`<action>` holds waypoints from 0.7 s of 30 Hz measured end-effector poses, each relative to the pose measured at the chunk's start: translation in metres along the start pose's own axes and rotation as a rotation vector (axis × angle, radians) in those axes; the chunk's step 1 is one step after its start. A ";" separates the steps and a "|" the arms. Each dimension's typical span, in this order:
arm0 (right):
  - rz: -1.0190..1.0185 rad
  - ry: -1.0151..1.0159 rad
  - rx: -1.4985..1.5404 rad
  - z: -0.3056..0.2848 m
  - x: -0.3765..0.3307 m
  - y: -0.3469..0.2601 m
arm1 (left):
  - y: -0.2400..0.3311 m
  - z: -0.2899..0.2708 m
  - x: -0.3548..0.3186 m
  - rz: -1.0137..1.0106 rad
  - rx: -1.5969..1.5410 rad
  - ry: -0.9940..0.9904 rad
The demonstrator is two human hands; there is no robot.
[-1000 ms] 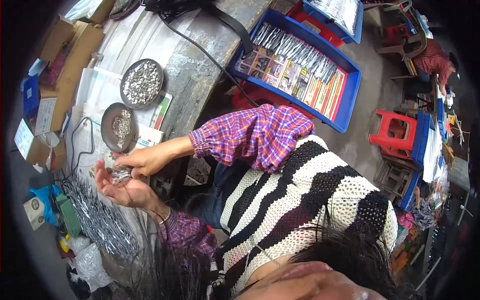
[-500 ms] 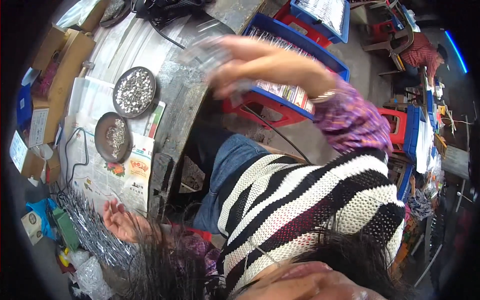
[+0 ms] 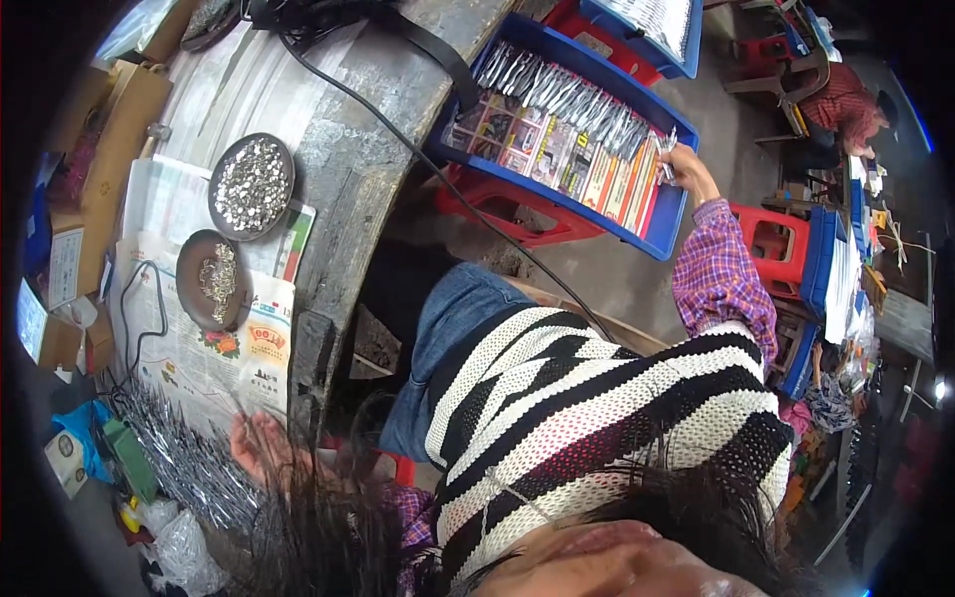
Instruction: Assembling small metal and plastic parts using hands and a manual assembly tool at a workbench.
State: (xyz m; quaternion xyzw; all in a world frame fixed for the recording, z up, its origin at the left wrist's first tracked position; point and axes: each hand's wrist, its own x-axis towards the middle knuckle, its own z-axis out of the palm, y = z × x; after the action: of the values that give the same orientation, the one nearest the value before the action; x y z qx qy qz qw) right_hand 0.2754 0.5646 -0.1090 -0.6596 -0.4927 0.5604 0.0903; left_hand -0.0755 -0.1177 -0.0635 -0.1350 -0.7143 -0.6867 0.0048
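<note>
At the near right end of a blue tray point(image 3: 668, 239), my right hand point(image 3: 693, 171) is closed around a few slim silver metal pieces point(image 3: 667, 157), held over the printed paper lining. A row of similar slim metal pieces point(image 3: 562, 95) lies side by side along the tray's far side. My left hand point(image 3: 261, 450) rests by a pile of pointed silver metal pieces point(image 3: 189, 453) on the bench. Its fingers look loosely curled and apart, with nothing seen in them; hair hides part of that hand.
Two round dark dishes stand on newspaper point(image 3: 261, 368): one dish point(image 3: 290, 179) holds small round metal parts, the other dish point(image 3: 189, 289) tiny metal bits. A black cable point(image 3: 398, 134) hangs across the bench edge. Red stools point(image 3: 527, 224) carry blue trays. Another person point(image 3: 841, 109) sits far right.
My right hand has swung from above the bench edge rightward to the near right end of the blue tray, carrying metal pieces. My left hand has shifted only slightly.
</note>
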 end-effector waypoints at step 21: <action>-0.554 0.621 -0.818 0.008 0.045 0.050 | -0.006 -0.015 -0.006 -0.114 0.079 0.140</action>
State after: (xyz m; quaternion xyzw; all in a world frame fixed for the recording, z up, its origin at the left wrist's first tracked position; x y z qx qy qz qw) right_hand 0.2905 0.5702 -0.1748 -0.6209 -0.7736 0.0605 0.1117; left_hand -0.0738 -0.1333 -0.0701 -0.0455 -0.7452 -0.6649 0.0212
